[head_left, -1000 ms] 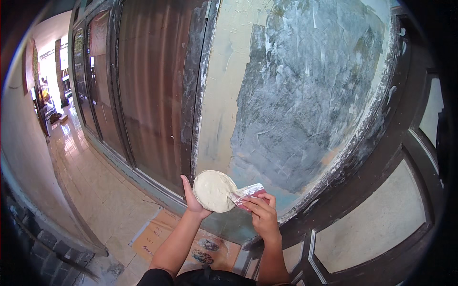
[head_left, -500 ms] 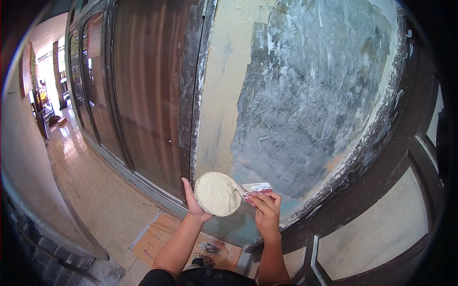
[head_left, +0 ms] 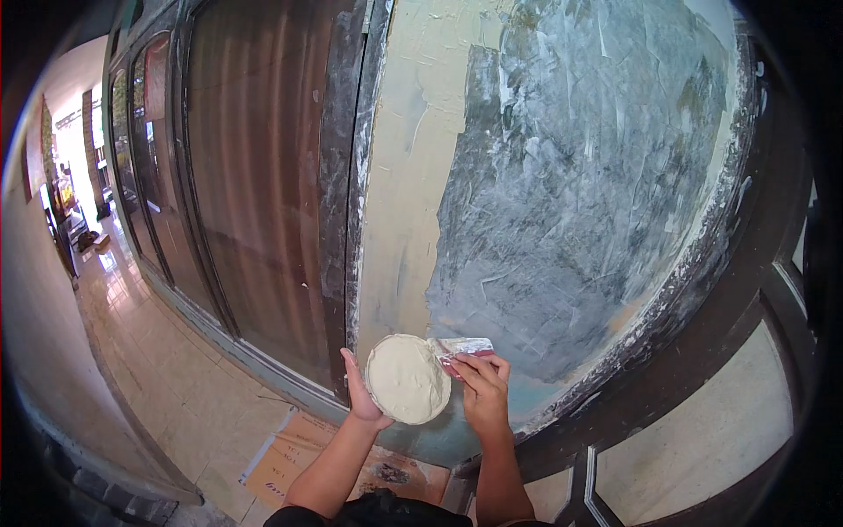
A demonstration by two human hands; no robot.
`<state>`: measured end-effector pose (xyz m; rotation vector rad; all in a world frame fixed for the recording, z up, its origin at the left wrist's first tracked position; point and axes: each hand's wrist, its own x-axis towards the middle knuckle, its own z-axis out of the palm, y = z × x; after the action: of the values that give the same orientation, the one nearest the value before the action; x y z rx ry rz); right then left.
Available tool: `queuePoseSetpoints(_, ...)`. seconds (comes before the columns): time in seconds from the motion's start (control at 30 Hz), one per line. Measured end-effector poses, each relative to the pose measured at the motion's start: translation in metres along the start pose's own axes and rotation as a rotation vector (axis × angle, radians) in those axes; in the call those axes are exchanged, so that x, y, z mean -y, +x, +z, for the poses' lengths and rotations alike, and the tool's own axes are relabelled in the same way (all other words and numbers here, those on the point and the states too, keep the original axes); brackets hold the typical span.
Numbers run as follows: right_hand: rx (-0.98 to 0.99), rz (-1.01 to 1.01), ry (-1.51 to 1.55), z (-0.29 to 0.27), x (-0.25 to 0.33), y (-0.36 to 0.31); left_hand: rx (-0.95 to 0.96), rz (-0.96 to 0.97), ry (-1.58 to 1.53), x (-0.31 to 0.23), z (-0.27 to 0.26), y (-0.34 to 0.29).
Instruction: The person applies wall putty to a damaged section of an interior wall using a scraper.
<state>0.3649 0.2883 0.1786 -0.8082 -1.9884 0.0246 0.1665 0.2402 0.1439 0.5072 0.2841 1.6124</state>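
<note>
My left hand (head_left: 362,397) is wrapped round the side of a round tub of cream-coloured putty (head_left: 406,378), its thumb standing up along the rim. Between the fingers and thumb of my right hand (head_left: 486,391) is a putty knife (head_left: 463,348) with a reddish grip and a pale, smeared blade. The blade's left end is at the tub's right rim, beside a ridge in the putty. Ahead is a wall panel (head_left: 562,202), rough and grey-blue, with a smooth cream strip (head_left: 408,202) of putty down its left side.
A dark-framed window (head_left: 255,176) with a brown curtain stands left of the panel. Dark wooden framing with pale panels (head_left: 702,422) curves along the right. Flattened cardboard (head_left: 290,452) lies on the tiled floor (head_left: 189,378), which runs toward a bright opening at far left.
The tub and my left hand have shifted slightly right and down in view. The putty knife has tilted flatter and sits closer over the tub's rim. The view has turned a little.
</note>
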Motion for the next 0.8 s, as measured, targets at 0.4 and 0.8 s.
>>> queuePoseSetpoints(0.4,-0.065,-0.097,-0.139,-0.013,0.026,0.066,0.004,-0.010,-0.106,-0.019,-0.015,0.009)
queuePoseSetpoints(0.8,-0.229,-0.033,-0.067,-0.074,0.036,0.239,-0.022,0.082,-0.199,-0.058,-0.038,0.016)
